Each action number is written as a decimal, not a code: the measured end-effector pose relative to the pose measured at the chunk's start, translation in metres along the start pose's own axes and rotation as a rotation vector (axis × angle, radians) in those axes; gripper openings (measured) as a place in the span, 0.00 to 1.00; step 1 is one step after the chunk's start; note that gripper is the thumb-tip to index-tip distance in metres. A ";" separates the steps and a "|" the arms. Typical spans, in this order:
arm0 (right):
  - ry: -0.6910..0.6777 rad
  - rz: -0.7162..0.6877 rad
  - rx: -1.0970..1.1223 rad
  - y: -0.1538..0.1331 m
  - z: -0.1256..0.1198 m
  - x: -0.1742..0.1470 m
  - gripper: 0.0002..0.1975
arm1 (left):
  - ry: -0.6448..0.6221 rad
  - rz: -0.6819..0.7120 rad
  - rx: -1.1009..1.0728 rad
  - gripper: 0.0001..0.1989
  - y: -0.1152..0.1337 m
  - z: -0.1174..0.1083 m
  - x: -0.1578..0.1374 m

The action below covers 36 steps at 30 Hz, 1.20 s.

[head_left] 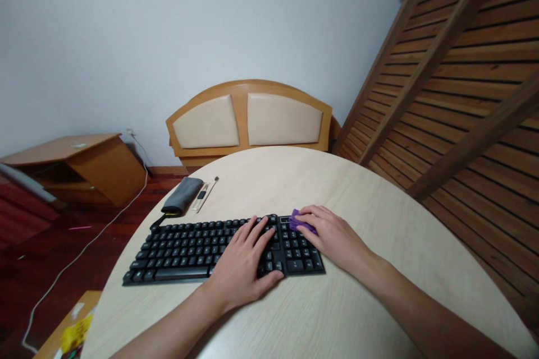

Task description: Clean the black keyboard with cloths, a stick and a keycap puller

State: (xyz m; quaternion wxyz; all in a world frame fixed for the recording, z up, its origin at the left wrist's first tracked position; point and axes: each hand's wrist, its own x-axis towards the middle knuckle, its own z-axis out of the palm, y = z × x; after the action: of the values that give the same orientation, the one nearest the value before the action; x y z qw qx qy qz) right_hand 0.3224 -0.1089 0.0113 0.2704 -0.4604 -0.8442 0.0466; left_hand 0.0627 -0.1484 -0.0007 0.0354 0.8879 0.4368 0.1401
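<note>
A black keyboard (183, 247) lies flat on the pale round table (379, 247). My left hand (242, 266) rests on its right-centre part, fingers stretched over the keys and thumb out near the front edge. At the number pad, my right hand (337, 235) presses a folded purple cloth (300, 222) onto the upper keys, its fingers closed around the cloth. Part of the cloth is hidden under those fingers.
Behind the keyboard lie a dark grey pouch (184, 193) and a small thin brush-like stick (208, 193) beside other small items. A wooden headboard (243, 118) stands past the table. Slatted wood (442, 101) leans at right; a low cabinet (101, 165) is at left.
</note>
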 end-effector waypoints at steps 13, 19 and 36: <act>-0.021 -0.283 0.003 -0.009 0.013 0.001 0.10 | 0.015 0.010 0.010 0.39 0.000 0.003 0.000; -0.140 -0.343 -0.054 -0.018 -0.001 -0.001 0.08 | -0.001 0.004 0.018 0.39 0.001 0.002 0.000; -0.076 -0.306 -0.003 -0.014 0.007 0.001 0.10 | 0.009 0.004 0.001 0.39 0.001 0.003 0.000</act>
State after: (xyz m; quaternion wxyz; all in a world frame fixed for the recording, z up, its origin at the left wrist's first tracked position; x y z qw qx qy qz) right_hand 0.3078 -0.1148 0.0110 0.2415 -0.3250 -0.9141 0.0208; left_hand 0.0638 -0.1488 -0.0031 0.0327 0.8881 0.4353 0.1441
